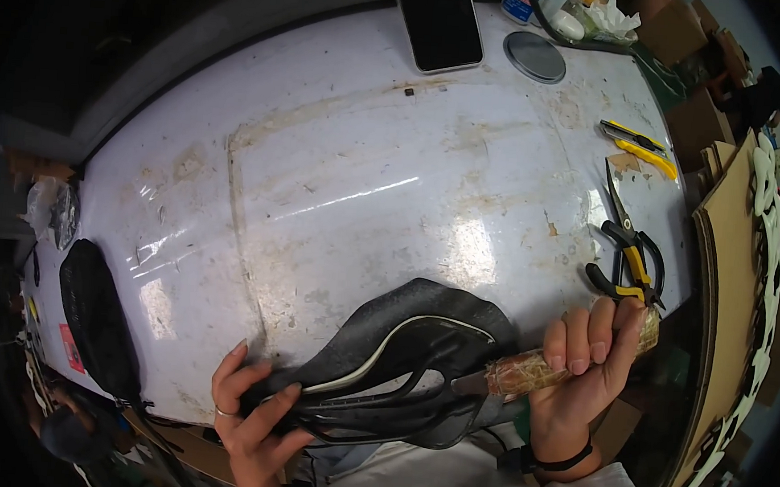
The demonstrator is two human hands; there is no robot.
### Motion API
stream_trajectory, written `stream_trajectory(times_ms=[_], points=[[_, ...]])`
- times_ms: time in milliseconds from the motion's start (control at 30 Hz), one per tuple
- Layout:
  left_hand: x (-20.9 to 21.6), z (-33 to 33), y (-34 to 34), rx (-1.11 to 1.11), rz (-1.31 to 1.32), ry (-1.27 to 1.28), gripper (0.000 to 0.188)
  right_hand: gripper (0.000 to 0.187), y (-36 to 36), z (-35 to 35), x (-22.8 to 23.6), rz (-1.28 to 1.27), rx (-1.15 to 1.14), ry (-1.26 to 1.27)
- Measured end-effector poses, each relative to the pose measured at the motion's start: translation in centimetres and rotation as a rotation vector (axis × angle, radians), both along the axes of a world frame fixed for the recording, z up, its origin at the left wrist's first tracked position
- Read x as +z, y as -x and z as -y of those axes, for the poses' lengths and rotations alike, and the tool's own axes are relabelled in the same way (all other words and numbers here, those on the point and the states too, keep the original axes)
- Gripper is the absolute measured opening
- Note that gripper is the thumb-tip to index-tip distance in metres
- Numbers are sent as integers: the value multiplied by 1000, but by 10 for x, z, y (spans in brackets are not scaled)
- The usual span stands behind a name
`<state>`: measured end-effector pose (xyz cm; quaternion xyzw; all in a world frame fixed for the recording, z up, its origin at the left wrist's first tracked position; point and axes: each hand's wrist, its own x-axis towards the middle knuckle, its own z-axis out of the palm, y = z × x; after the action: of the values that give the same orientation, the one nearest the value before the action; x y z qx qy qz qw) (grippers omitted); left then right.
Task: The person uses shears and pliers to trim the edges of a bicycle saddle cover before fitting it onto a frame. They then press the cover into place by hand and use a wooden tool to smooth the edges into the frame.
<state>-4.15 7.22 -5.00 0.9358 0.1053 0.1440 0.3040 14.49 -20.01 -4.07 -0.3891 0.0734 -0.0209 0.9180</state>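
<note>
A black bicycle saddle (409,370) lies underside up near the table's front edge. Its rails show, and a pale line runs along the inner edge of its loose-looking cover. My left hand (259,414) grips the saddle's left end, fingers bent over it. In my right hand (583,371) is a tool with a thick, tape-wrapped handle (534,373). Its flat metal blade (469,384) reaches into the saddle's wide right end; the blade's tip is hidden there. Yellow-and-black pliers (636,272) lie just beyond my right hand, next to pointed scissors (620,204).
A yellow utility knife (639,149) lies at the far right. Toward the back are a phone (439,28), a round grey lid (534,57) and a blue-labelled bottle (518,3). A long black item (99,319) rests at left. Cardboard sheets (716,308) stand beside the right edge.
</note>
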Motion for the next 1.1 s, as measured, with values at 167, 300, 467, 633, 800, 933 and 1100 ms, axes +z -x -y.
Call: stream_trajectory(times_ms=[167,300,467,633,800,933,1100], points=[[-5,2,4,-5,37,-118,63,30,-3,9,-7,-21,38,20],[-5,2,1,-5,23,-130,62,32,-4,5,-4,16,72,-46],[3,-2,2,19,6,-136,62,32,-10,-3,13,-110,11,-184],[-4,-4,-1,-20,19,-107,64,30,-11,26,55,365,185,113],[-3,-4,1,64,57,-156,55,34,-43,7,76,544,692,1203],[0,2,0,187,83,-117,49,52,-41,-40,63,858,308,1750],[9,7,-11,74,124,14,47,20,6,-64,31,1266,285,1360]])
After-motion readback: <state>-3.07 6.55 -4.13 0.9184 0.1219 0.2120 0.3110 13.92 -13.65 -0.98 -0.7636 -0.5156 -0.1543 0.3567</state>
